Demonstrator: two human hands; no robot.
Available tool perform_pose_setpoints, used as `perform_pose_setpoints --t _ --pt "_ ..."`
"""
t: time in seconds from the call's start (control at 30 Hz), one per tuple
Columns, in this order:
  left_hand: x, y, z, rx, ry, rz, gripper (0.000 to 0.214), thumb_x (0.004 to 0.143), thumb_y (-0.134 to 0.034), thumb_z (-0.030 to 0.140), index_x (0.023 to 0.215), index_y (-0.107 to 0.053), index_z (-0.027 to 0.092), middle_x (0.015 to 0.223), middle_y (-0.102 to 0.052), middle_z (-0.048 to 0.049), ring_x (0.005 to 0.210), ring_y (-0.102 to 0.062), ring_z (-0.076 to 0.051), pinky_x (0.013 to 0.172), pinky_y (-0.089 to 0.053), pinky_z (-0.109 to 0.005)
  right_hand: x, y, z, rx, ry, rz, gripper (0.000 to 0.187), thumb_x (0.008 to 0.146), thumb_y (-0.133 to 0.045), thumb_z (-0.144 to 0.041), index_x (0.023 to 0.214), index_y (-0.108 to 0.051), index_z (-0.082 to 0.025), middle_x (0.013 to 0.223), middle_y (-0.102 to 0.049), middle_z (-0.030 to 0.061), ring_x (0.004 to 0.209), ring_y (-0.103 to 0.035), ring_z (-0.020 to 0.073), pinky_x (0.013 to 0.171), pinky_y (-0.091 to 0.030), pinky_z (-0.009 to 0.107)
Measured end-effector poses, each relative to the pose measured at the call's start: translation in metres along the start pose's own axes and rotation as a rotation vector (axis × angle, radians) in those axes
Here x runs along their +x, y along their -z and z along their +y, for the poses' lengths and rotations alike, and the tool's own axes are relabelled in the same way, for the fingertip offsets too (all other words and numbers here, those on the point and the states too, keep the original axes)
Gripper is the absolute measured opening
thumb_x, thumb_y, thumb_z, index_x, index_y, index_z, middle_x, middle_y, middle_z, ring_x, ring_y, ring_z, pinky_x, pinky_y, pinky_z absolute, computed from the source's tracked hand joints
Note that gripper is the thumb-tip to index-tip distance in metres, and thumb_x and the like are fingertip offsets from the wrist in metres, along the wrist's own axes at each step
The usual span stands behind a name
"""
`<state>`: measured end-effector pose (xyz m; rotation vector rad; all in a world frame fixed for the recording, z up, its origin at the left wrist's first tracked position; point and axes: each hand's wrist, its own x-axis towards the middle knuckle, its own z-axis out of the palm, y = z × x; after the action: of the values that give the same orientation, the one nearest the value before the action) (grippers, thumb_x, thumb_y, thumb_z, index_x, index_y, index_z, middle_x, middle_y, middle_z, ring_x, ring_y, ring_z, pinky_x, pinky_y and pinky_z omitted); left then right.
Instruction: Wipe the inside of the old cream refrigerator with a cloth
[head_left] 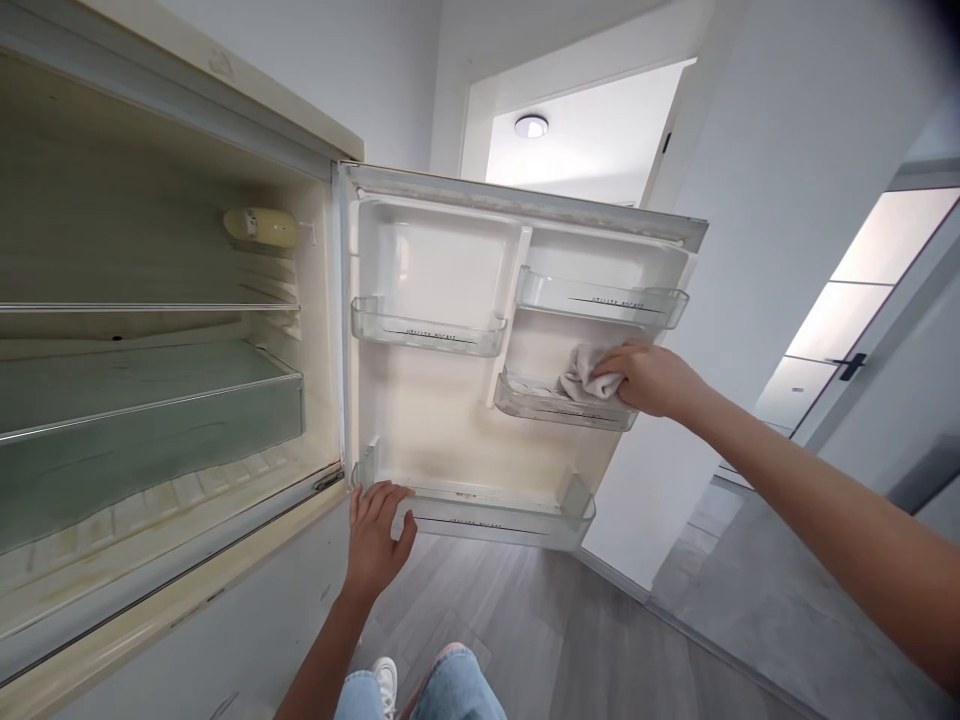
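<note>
At three o'clock, the right hand (651,378), fingers closed, clutches a crumpled white cloth (583,374) inside a clear plastic bin (526,402); hard rubbing could unseat that bin. At seven, the left hand (377,545), fingers loosely spread, touches a long transparent trough (499,522); leaning might swing the white refrigerator door (424,405).

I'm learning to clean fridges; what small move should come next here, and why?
Probably slide the crumpled, pale grey cloth toward the picture's left along the short, clear plastic door bin: the right hand holds it at the bin's right half, while whitish marks show in the left half.
</note>
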<state>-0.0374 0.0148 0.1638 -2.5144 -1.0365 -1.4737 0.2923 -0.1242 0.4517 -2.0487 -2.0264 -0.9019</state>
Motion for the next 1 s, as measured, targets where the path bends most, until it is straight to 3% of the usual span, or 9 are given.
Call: perform_pose_setpoints --t 0.1,0.27,0.43,0.6,0.73,0.8,0.87,0.93,1.0 --pt "0.000 -0.002 -0.001 -0.004 0.010 0.015 0.022 0.085 -0.050 0.023 0.106 -0.052 0.026 0.102 -0.065 -0.0030 0.115 -0.052 -0.023 0.113 -0.019 -0.052 -0.004 0.008 -0.014 0.332 -0.357 0.092 0.015 0.078 -0.053 -0.020 0.077 -0.068 -0.019 0.068 -0.062 0.0024 0.063 -0.052 0.0163 0.055 -0.039 0.027" --pt "0.001 -0.003 -0.002 0.005 0.007 0.014 0.020 0.085 -0.052 0.029 0.105 -0.052 0.026 0.102 -0.066 -0.0027 0.114 -0.052 -0.023 0.113 -0.019 -0.051 -0.009 0.011 -0.031 1.060 -0.811 0.123 0.029 0.073 -0.066 -0.049 0.075 -0.065 -0.020 0.073 -0.063 0.0036 0.060 -0.056 0.0171 0.044 -0.041 0.026" --pt "0.000 -0.002 -0.003 0.025 -0.001 0.024 0.019 0.086 -0.054 0.031 0.104 -0.053 0.026 0.101 -0.067 -0.0021 0.113 -0.053 -0.023 0.112 -0.020 -0.050 -0.028 0.010 -0.025 1.459 -0.953 0.573 0.023 0.069 -0.071 -0.039 0.083 -0.065 -0.021 0.088 -0.066 0.0074 0.072 -0.063 0.0213 0.050 -0.052 0.031" --pt "0.000 -0.003 -0.004 0.026 -0.013 0.037 0.020 0.085 -0.054 0.031 0.105 -0.053 0.026 0.101 -0.067 -0.0022 0.112 -0.054 -0.023 0.112 -0.020 -0.050 -0.058 -0.001 -0.003 1.447 -1.058 1.013 0.006 0.074 -0.062 -0.024 0.079 -0.059 -0.025 0.098 -0.063 0.0089 0.089 -0.064 0.0240 0.062 -0.055 0.035" --pt "0.000 -0.005 -0.005 0.030 -0.009 0.039 0.020 0.085 -0.054 0.030 0.104 -0.053 0.026 0.101 -0.066 -0.0030 0.112 -0.053 -0.023 0.112 -0.020 -0.051 -0.072 -0.006 0.000 0.956 -0.945 1.421 0.008 0.078 -0.058 -0.033 0.077 -0.055 -0.026 0.091 -0.062 0.0068 0.095 -0.062 0.0252 0.071 -0.051 0.037" --pt "-0.001 -0.005 -0.005 0.027 -0.008 0.035 0.020 0.085 -0.054 0.031 0.104 -0.053 0.026 0.101 -0.066 -0.0029 0.113 -0.053 -0.023 0.112 -0.020 -0.051 -0.073 -0.009 -0.006 0.590 -0.867 1.308 0.018 0.080 -0.055 -0.041 0.079 -0.058 -0.023 0.081 -0.062 0.0073 0.085 -0.063 0.0278 0.068 -0.049 0.040" --pt "-0.001 -0.005 -0.004 0.028 -0.009 0.033 0.020 0.085 -0.054 0.031 0.104 -0.053 0.026 0.101 -0.066 -0.0028 0.113 -0.053 -0.023 0.112 -0.020 -0.051 -0.070 -0.016 -0.013 0.326 -0.704 0.981 0.024 0.082 -0.052 -0.041 0.086 -0.062 -0.020 0.081 -0.065 0.0095 0.083 -0.064 0.0300 0.068 -0.049 0.041" --pt "0.000 -0.005 -0.004 0.031 -0.007 0.027 0.020 0.085 -0.054 0.032 0.104 -0.053 0.026 0.101 -0.066 -0.0028 0.112 -0.053 -0.023 0.112 -0.021 -0.051 -0.064 -0.025 -0.018 0.194 -0.438 0.675 0.028 0.085 -0.046 -0.035 0.099 -0.063 -0.019 0.099 -0.068 0.0118 0.101 -0.061 0.0317 0.077 -0.049 0.043" --pt "0.000 -0.005 -0.004 0.030 -0.007 0.019 0.020 0.086 -0.054 0.032 0.105 -0.053 0.027 0.102 -0.066 -0.0028 0.112 -0.054 -0.023 0.112 -0.021 -0.051 -0.058 -0.035 -0.021 0.122 -0.201 0.504 0.031 0.088 -0.040 -0.030 0.108 -0.061 -0.018 0.112 -0.066 0.0119 0.120 -0.052 0.0302 0.092 -0.044 0.044"
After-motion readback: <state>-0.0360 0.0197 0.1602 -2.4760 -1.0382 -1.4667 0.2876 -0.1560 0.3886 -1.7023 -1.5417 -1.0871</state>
